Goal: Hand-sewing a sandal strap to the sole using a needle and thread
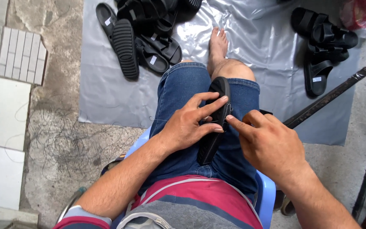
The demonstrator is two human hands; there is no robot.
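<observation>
Seated on a pale blue plastic chair [268, 196], the person holds a black sandal [215, 120] on edge along the lap, its sole lying between the thighs of the denim shorts [183, 91]. The left hand [188, 124] wraps the sandal from the left, palm down, fingers spread and curled over its upper side, the index finger stretched across towards the strap. The right hand [267, 142] comes in from the right with the index finger extended and its tip touching the sandal's edge, the other fingers folded; it seems to pinch something dark and small, but what that is cannot be made out. Both forearms enter from the bottom of the view, and the right one is cut off at the lower corner. Beyond the knees a bare foot [217, 46] rests on a grey plastic sheet [106, 93] spread over the concrete floor. A pile of black sandals [142, 36] lies at the sheet's far left, partly cut off by the top edge, and a smaller heap of sandals [323, 46] sits at the far right. A dark rod [335, 93] slants across the sheet's right side, passing behind the right hand. Loose dark threads [64, 135] lie scattered on the floor to the left, near pale tiles [21, 55].
</observation>
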